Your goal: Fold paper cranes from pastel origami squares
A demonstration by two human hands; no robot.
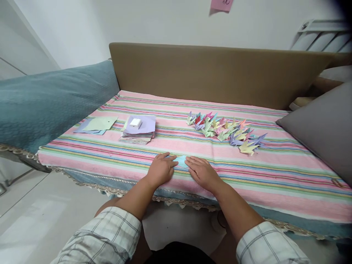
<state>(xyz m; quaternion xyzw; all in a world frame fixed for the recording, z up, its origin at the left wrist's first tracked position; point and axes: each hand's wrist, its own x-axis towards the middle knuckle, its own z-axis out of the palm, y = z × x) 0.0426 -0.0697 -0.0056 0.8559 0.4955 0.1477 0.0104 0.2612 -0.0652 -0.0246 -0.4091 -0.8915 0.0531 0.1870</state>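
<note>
A small light blue folded paper point(181, 161) lies flat on the striped cloth point(170, 110) near its front edge. My left hand point(161, 168) rests at the paper's left side, fingers spread, fingertips on the paper and the cloth. On the right side my right hand point(202, 171) lies flat with its fingertips on the paper's edge. Part of the paper is hidden under the fingers. Several folded paper cranes point(220, 128) in many colours stand in a group beyond my right hand.
Stacked paper squares point(137, 137) bear a small white box point(135, 123) at the left. Loose green and blue sheets point(100, 124) lie farther left. A grey cushion point(321, 128) is at the right, and a brown backrest point(198, 73) runs behind.
</note>
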